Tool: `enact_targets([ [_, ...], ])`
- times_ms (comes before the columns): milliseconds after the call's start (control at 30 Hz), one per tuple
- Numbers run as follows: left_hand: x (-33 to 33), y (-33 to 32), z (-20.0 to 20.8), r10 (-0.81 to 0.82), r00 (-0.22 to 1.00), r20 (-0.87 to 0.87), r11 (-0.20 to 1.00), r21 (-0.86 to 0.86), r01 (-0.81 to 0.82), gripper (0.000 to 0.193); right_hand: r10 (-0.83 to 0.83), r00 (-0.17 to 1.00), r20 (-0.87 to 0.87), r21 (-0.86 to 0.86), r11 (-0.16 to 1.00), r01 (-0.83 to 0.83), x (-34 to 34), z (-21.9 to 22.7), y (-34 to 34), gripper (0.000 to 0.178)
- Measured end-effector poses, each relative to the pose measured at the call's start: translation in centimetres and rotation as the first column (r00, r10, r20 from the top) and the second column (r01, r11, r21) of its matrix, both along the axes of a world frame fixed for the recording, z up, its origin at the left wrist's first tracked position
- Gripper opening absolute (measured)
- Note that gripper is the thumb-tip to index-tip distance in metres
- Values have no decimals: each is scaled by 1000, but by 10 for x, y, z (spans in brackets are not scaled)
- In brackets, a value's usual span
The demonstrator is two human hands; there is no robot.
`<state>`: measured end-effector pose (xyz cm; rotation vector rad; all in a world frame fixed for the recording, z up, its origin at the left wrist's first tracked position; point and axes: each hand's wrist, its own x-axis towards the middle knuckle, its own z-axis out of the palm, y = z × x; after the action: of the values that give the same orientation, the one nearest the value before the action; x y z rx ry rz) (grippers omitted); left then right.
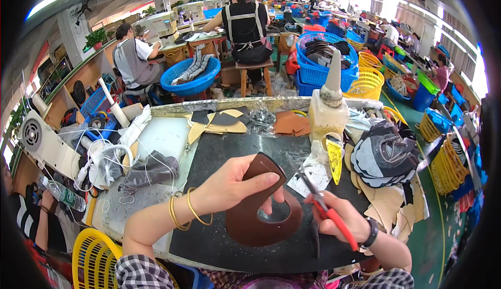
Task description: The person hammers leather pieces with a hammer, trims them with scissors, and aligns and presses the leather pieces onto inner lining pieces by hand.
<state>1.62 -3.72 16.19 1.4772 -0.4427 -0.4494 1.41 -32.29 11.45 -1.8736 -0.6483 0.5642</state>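
Observation:
My left hand is closed on a brown curved leather-like piece, thumb on top and fingers underneath. The piece looks like a shoe upper, with a rounded opening in its lower part. In my right hand is a pair of scissors with red handles, the blades pointing up and away to the left. The blades are apart from the brown piece. A narrow dark strip hangs or lies just below my right hand; I cannot tell whether it is held. Both hands are over a black work mat.
Beyond the mat stand a white bottle with a grey cone top and a yellow pointed tag. Stacked dark pieces and tan scraps crowd the right. Grey plastic bags and a sewing machine are left. Co-workers sit ahead.

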Motion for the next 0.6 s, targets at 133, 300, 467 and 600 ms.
enact_targets([
  [133, -4, -8, -9, 144, 984, 104, 989, -9, -144, 23, 81, 991, 104, 27, 996, -85, 6, 0, 22, 86],
  [300, -1, -8, -10, 190, 973, 135, 981, 21, -194, 22, 49, 985, 163, -57, 998, -41, 17, 4, 33, 89],
  [467, 2, -3, -15, 175, 975, 134, 984, 20, -179, 21, 33, 947, 318, -119, 993, 6, 18, 11, 35, 87],
  [600, -3, -3, -8, 142, 987, 79, 989, 34, -145, 19, 45, 947, 317, -133, 991, -3, 16, 18, 31, 87],
])
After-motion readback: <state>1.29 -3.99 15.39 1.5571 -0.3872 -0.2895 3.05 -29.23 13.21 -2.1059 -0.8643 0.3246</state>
